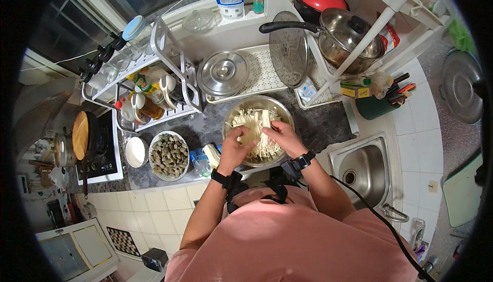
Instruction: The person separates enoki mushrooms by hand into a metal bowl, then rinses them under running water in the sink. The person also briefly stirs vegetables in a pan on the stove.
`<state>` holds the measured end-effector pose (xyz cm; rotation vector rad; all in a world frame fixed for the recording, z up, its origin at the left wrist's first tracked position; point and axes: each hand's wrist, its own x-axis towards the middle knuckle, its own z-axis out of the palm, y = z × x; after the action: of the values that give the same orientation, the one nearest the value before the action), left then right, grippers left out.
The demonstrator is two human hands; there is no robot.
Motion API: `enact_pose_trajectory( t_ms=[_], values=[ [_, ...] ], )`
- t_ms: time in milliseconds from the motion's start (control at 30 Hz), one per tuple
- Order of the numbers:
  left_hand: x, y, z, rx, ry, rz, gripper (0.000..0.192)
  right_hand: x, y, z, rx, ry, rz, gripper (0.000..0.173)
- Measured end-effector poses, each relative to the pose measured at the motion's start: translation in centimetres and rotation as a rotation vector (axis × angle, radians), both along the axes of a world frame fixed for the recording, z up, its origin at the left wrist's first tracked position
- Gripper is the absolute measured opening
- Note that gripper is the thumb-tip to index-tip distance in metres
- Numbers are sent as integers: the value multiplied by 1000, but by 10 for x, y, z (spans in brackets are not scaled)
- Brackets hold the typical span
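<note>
Before me on the dark counter stands a stainless steel bowl filled with pale enoki mushrooms. My left hand is over the bowl's near left side, its fingers bent among the mushrooms; whether it grips any is unclear. At the right side, my right hand has thumb and fingers closed on a bunch of enoki. A further enoki cluster lies by a blue and clear plastic bag, just left of the bowl. Both wrists wear black straps.
Left of the bag are a plate of shellfish and a white bowl. A bottle rack stands behind them, near the cooktop with its pan. A steel lid rests on the rear tray; the sink is at right.
</note>
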<state>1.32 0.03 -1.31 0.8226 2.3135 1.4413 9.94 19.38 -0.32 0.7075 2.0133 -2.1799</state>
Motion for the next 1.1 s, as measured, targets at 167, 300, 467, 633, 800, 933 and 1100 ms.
enact_pose_trajectory(
  t_ms=[167, 300, 467, 633, 800, 933, 1100],
  values=[
    [-1, 15, 10, 296, -569, -103, 15, 1, -7, -1, 0, 191, 68, 24],
    [-1, 14, 11, 274, -597, -57, 10, -1, -10, -3, 295, 139, 102, 30],
    [-13, -5, 5, 214, -583, 36, 9, 6, -5, -4, 379, 144, 29, 30],
    [-24, -23, -3, 227, -656, 109, 8, 8, 13, -6, 390, 30, -85, 28],
    [-13, -11, 1, 406, -820, 56, 17, 5, -3, 0, 17, 139, 22, 22],
    [-3, 6, 8, 364, -754, 38, 18, -1, -24, 7, 8, 96, -25, 25],
    [-5, 1, 6, 302, -713, 53, 12, 1, -19, 5, 62, 53, -64, 26]
  ],
)
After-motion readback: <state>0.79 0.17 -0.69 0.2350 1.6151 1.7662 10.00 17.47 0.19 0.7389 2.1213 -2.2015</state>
